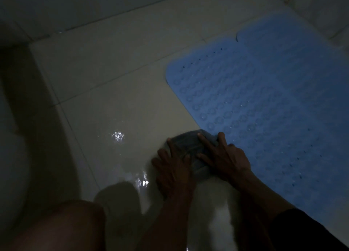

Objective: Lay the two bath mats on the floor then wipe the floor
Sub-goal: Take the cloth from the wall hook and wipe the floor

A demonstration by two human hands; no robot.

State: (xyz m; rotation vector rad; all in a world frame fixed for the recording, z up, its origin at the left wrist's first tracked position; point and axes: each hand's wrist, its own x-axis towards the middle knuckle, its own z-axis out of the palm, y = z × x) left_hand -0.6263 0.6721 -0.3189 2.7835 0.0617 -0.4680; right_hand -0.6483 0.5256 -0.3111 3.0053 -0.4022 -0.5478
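Note:
Two light blue bath mats lie flat on the tiled floor (113,80), side by side. The near mat (245,103) shows rows of round suction cups, and the far mat (294,48) lies behind it by the wall. A folded grey cloth (190,143) sits on the wet tile at the near mat's left edge. My left hand (173,169) presses flat on the cloth's left side. My right hand (224,156) presses on its right side with fingers spread, partly over the mat's edge. The room is dim.
A white toilet base (11,156) stands at the left. My bare knee (62,226) fills the lower left. Water glints on the tile (118,136) left of the cloth. Tiled walls (75,4) close the far side and the right corner.

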